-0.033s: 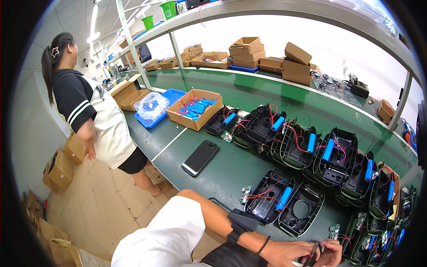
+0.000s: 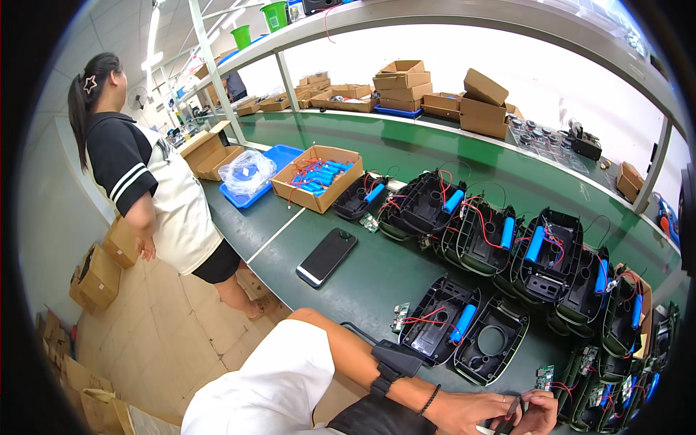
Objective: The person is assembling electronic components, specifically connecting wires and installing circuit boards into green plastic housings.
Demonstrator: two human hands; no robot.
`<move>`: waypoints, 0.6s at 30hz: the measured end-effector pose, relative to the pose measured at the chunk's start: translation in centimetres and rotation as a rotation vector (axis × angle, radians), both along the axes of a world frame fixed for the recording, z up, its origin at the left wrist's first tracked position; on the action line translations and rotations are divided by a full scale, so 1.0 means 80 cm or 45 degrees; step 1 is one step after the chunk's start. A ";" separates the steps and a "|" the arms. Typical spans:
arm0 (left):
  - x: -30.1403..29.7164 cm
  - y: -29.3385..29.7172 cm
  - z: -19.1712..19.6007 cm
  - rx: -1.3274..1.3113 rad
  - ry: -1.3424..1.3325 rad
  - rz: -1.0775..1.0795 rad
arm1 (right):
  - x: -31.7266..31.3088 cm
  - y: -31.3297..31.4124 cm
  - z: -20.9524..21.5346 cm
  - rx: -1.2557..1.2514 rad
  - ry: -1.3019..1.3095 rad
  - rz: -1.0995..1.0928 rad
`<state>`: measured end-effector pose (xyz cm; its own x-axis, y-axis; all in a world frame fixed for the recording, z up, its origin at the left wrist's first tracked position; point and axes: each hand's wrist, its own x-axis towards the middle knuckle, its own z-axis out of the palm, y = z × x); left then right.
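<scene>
At the lower right edge my left hand and my right hand meet, fingers bent together around a small dark object whose kind I cannot make out. A whitish piece shows below the left fingers. Just above my hands lies an open black plastic housing half with a round ring inside. Beside it, another black housing holds a blue cylindrical battery, with red wires running to a small green circuit board. A second circuit board sits right by my right fingertips.
Several stacked black housings with blue batteries line the bench's right side. A smartphone lies on the green bench. Behind it are a cardboard box of blue batteries and a blue tray with a plastic bag. A person stands at left.
</scene>
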<state>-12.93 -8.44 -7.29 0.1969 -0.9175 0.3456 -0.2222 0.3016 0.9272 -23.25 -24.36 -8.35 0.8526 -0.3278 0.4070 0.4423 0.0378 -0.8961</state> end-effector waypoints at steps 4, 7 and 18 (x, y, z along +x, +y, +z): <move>-0.003 0.000 0.006 -0.031 0.027 0.050 | 0.002 0.002 0.004 -0.067 -0.035 -0.034; -0.002 0.002 -0.009 0.134 0.018 -0.046 | 0.002 0.005 0.008 -0.060 -0.033 -0.030; 0.002 0.008 0.021 0.189 0.125 -0.033 | 0.003 0.005 0.006 -0.054 -0.031 -0.054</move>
<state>-12.74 -7.79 -5.61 0.1988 -0.9622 0.1861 -0.1227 0.1640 0.9788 -23.00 -24.00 -7.87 0.8277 -0.3457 0.4421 0.4647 -0.0193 -0.8852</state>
